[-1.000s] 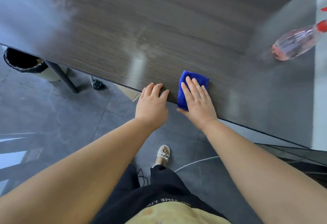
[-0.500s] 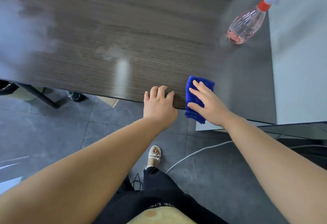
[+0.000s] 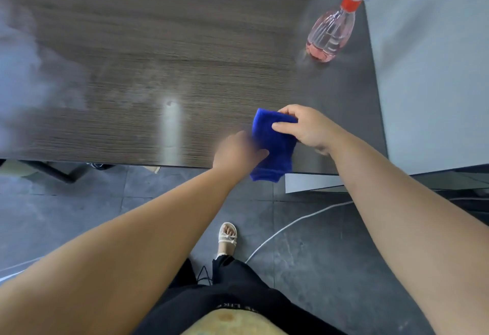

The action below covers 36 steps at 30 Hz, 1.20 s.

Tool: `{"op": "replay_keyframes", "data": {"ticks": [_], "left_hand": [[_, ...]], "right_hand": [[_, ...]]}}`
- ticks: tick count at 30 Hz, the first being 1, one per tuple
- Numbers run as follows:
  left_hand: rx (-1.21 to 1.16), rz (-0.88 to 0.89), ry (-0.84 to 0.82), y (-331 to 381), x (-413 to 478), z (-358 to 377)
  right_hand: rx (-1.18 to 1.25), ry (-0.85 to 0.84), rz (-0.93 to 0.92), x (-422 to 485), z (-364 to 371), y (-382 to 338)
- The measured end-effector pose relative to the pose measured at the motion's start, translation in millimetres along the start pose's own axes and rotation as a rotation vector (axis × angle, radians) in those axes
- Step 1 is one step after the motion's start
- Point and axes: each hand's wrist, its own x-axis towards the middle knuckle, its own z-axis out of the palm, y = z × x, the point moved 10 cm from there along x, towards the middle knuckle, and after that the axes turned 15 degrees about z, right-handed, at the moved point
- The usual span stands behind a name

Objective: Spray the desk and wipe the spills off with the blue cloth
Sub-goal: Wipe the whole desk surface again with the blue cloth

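Observation:
The blue cloth [image 3: 274, 146] hangs folded at the near edge of the dark wood-grain desk [image 3: 148, 70], lifted off the surface. My right hand [image 3: 307, 127] pinches its upper end between thumb and fingers. My left hand [image 3: 236, 153] is blurred with motion and touches the cloth's left side; its grip cannot be made out. A clear pink spray bottle [image 3: 330, 35] with a red collar stands on the desk at the far right, apart from both hands. A wet sheen lies on the desk's left part.
A pale grey panel [image 3: 434, 70] rises along the desk's right side. Below the desk edge are dark floor tiles, a white cable [image 3: 291, 224], a black desk leg [image 3: 53, 173], and my sandalled foot [image 3: 227, 238].
My right hand went from pressing flat on the cloth to pinching and lifting it at the desk edge. My left hand left the desk edge and moved right onto the cloth.

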Motion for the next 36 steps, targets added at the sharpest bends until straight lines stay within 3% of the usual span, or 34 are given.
{"op": "replay_keyframes", "data": {"ticks": [4, 7, 11, 14, 17, 22, 26, 33, 36], "left_hand": [[-0.446, 0.018, -0.027, 17.1, 9.9, -5.3], [-0.266, 0.078, -0.027, 28.6, 41.7, -31.3], [0.042, 0.111, 0.032, 34.5, 93.9, -62.2], [0.171, 0.134, -0.08, 33.1, 121.8, -59.6], [0.249, 0.185, -0.196, 35.5, 138.7, -54.3], [0.335, 0.243, -0.263, 37.4, 157.3, -49.8], [0.319, 0.253, -0.282, 48.4, 173.1, -46.5], [0.088, 0.355, -0.225, 138.6, 219.9, -15.9], [-0.093, 0.323, -0.149, 163.2, 238.5, 3.8]], "right_hand": [[0.453, -0.004, 0.105, -3.7, -33.4, 6.3], [0.434, 0.093, 0.205, 4.5, -54.6, 22.8], [0.021, 0.415, 0.306, 19.0, -82.7, 45.8], [-0.233, 0.566, 0.28, 26.7, -89.2, 38.4], [-0.46, 0.453, 0.152, 44.5, -72.6, 14.0], [-0.691, 0.294, 0.147, 60.6, -62.7, -4.1], [-0.494, 0.195, 0.197, 61.3, -75.8, 4.2], [-0.192, 0.336, 0.322, 57.0, -146.5, 23.0], [-0.078, 0.31, 0.319, 63.2, -159.5, 26.2]]}}
